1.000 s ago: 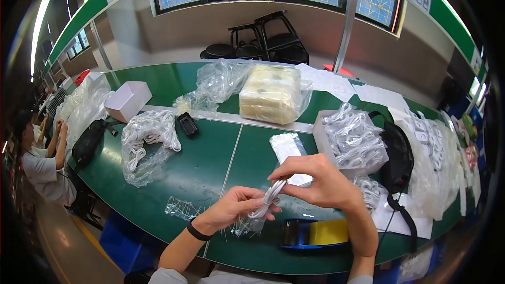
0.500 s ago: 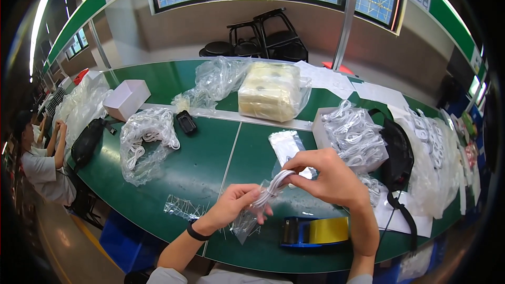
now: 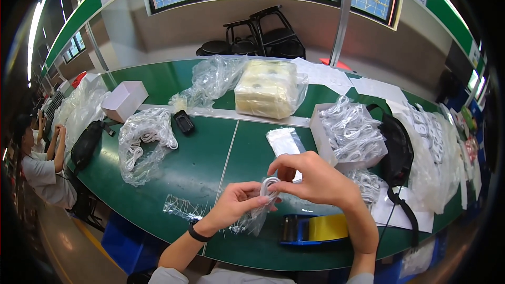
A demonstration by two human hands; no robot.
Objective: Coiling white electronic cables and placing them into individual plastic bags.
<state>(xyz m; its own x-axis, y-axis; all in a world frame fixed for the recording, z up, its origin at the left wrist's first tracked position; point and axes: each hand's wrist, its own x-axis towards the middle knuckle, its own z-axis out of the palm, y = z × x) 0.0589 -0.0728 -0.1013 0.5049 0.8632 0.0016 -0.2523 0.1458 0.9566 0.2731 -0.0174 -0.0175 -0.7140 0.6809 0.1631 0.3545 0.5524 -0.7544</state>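
Observation:
A coiled white cable (image 3: pixel 269 187) stands upright between my hands, its lower part in a small clear plastic bag (image 3: pixel 256 222). My left hand (image 3: pixel 243 200), with a black band at the wrist, grips the bag around the coil, thumb in front. From the right, my right hand (image 3: pixel 310 179) pinches the upper loop of the cable between thumb and fingers. The fingers partly hide how deep the coil sits in the bag. Just below my right hand lies a blue tape dispenser (image 3: pixel 297 230) with a roll of yellow tape (image 3: pixel 328 229).
Silvery wire ties (image 3: pixel 181 208) lie left of my hands. Beyond are a bag of white cables (image 3: pixel 144 139), a black clip-like object (image 3: pixel 183 122) and a stack of clear bags (image 3: pixel 284 143). A box (image 3: pixel 322 134) of bagged cables stands right, beside a black pouch (image 3: pixel 397 150). Someone sits far left.
The cable coil has gone down into the bag, where before it was held slanted at the bag's mouth. My right hand has moved left and slightly down, closer to my left.

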